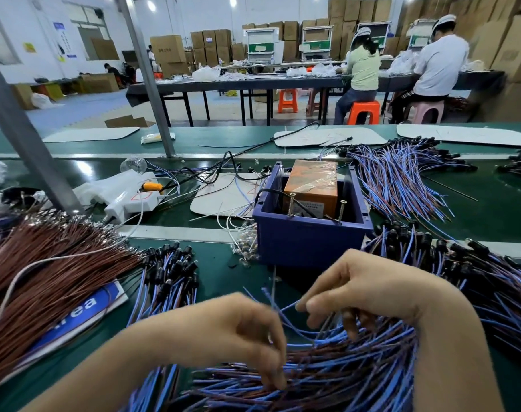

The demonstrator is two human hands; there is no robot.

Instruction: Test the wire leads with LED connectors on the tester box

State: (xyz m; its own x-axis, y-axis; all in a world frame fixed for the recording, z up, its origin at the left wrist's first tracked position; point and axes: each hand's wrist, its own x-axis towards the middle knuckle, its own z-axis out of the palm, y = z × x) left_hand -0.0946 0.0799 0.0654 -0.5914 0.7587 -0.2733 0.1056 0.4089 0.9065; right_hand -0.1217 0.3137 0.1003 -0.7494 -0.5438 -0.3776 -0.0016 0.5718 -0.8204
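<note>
The tester box [309,239], a dark blue open bin holding an orange block [311,185] and two upright screws [291,203], stands on the green bench just beyond my hands. A heap of blue and brown wire leads [327,367] lies in front of me. My left hand [238,334] reaches down into the heap, fingertips pinching leads. Over the same heap, my right hand [363,289] pinches a blue lead between thumb and forefinger. More leads with black LED connectors [170,263] lie to the left of the box.
A thick bundle of brown wires [45,278] fans out at the left over a blue-and-white sign [86,310]. Another pile of leads [401,179] lies at the right rear. A white power strip [134,200] and grey posts [30,144] stand at the left. Two seated workers are at a far table.
</note>
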